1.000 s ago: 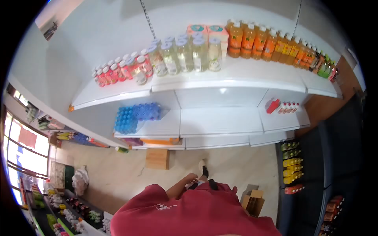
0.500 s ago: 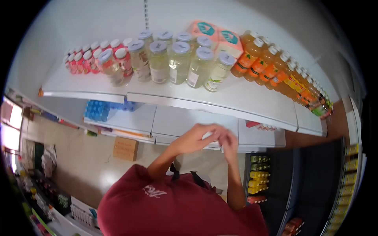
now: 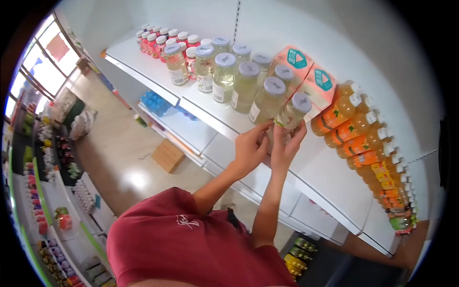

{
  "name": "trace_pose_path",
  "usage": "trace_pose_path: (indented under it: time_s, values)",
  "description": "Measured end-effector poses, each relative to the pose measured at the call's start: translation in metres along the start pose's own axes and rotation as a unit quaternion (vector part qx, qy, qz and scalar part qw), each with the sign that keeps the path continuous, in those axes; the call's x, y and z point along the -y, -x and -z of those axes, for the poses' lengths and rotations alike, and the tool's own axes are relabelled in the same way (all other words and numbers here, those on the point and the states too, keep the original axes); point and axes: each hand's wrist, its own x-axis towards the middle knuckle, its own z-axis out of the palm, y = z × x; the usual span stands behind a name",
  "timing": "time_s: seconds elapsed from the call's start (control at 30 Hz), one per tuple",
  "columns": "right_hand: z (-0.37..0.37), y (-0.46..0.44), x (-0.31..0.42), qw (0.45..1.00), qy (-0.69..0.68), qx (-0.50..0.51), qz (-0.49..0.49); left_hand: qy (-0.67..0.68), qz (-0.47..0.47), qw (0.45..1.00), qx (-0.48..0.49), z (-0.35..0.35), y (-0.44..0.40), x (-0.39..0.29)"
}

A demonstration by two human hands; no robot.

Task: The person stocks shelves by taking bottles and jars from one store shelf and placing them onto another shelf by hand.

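A glass jar [image 3: 291, 113] of pale liquid with a white lid stands upright at the right end of the jar group. My right hand [image 3: 288, 143] is closed round its lower part, thumb on the near side and fingers on the right. My left hand [image 3: 251, 149] is curled at the jar's left side, its fingertips against the glass and partly hidden. Just left of the held jar is another glass jar [image 3: 267, 101]. Several similar jars [image 3: 224, 79] extend to the left along the white shelf [image 3: 330, 184].
Behind the jars sit pink cartons [image 3: 318, 88] with teal labels. Orange juice bottles [image 3: 342, 112] line the shelf to the right, small pink bottles [image 3: 160, 48] the far left. Below are a lower shelf [image 3: 229, 155] and a cardboard box [image 3: 168, 156] on the floor.
My hands were together in front of the shelf, below the jars. Now they have risen to the rightmost jar and hold it. The view has turned and come closer.
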Motion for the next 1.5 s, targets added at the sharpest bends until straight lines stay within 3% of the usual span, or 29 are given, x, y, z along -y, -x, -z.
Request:
trace_pose_path:
  time_s: [0.07, 0.17, 0.3, 0.47, 0.57, 0.73, 0.83, 0.87, 0.93, 1.07, 1.17, 1.23, 1.27, 1.33, 1.43, 1.5]
  values:
    - [-0.002, 0.001, 0.0, 1.0, 0.004, 0.01, -0.002, -0.025, -0.027, 0.999, -0.003, -0.002, 0.003, 0.003]
    - [-0.001, 0.0, -0.002, 0.997, 0.079, -0.002, 0.026, -0.023, 0.048, 0.998, 0.018, -0.003, 0.008, 0.01]
    - [0.004, 0.003, -0.008, 0.986, 0.136, -0.044, 0.086, -0.068, -0.001, 0.998, -0.015, -0.01, 0.011, 0.007]
    - [0.004, 0.003, -0.003, 0.997, -0.026, -0.061, 0.032, -0.021, 0.009, 1.0, -0.017, -0.014, 0.011, 0.005]
    - [0.015, 0.007, 0.02, 0.99, -0.125, -0.006, -0.071, 0.024, 0.0, 0.999, -0.027, -0.017, 0.016, -0.007]
    - [0.021, 0.008, 0.001, 0.994, -0.107, 0.018, -0.006, 0.048, 0.008, 0.999, -0.014, -0.016, 0.019, -0.012]
    - [0.038, 0.016, -0.007, 0.986, -0.165, 0.03, 0.011, -0.032, -0.071, 0.997, 0.016, -0.011, 0.03, -0.007]
    - [0.053, 0.029, 0.015, 0.98, -0.195, 0.034, -0.02, -0.014, -0.056, 0.998, 0.001, -0.015, 0.045, -0.046]
    - [0.065, 0.051, 0.031, 0.96, -0.266, 0.033, -0.078, -0.003, -0.122, 0.992, 0.011, -0.022, 0.054, -0.077]
    - [0.1, 0.096, 0.06, 0.957, -0.286, 0.038, -0.027, 0.075, -0.124, 0.989, 0.042, -0.019, 0.092, -0.106]
    - [0.123, 0.124, 0.067, 0.95, -0.302, 0.075, -0.028, -0.039, -0.205, 0.974, 0.084, -0.018, 0.111, -0.125]
    - [0.137, 0.128, 0.083, 0.935, -0.323, 0.125, -0.078, -0.025, -0.205, 0.973, 0.104, -0.027, 0.124, -0.12]
    - [0.138, 0.131, 0.084, 0.955, -0.27, 0.111, -0.045, 0.025, -0.19, 0.975, 0.109, -0.034, 0.139, -0.117]
    - [0.122, 0.128, 0.087, 0.951, -0.289, -0.011, 0.108, 0.127, -0.174, 0.971, 0.105, -0.049, 0.161, -0.111]
    - [0.1, 0.135, 0.089, 0.947, -0.309, 0.033, 0.081, 0.188, -0.197, 0.955, 0.116, -0.037, 0.151, -0.115]
    - [0.087, 0.147, 0.093, 0.943, -0.32, 0.072, 0.053, 0.139, -0.208, 0.961, 0.121, -0.017, 0.144, -0.139]
